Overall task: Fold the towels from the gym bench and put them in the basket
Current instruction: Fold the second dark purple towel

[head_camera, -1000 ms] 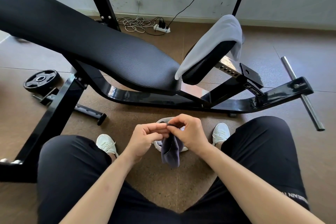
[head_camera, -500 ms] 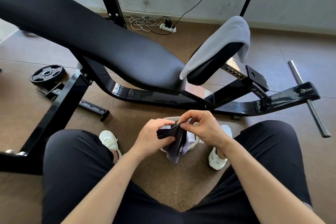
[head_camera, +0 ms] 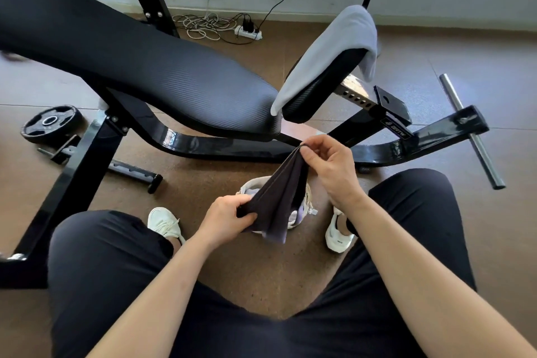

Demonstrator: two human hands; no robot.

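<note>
Between the person's knees, in the head view, a dark grey towel (head_camera: 279, 197) is stretched slantwise between both hands. The left hand (head_camera: 226, 218) grips its bunched lower end with curled fingers. The right hand (head_camera: 331, 168), higher and farther out, pinches the upper corner between thumb and fingertips. One long hem runs taut from pinch to grip, and the loose end droops past the near rim of the basket (head_camera: 248, 184). The basket stands on the floor between two white shoes and is largely hidden by the cloth.

Brown floor shows between basket and thighs. The bench's curved black rail (head_camera: 232, 148) passes just behind the right hand. A light grey towel (head_camera: 328, 52) drapes the tilted seat pad, its edges overhanging both ends. A weight plate (head_camera: 52, 123) lies well apart, far left.
</note>
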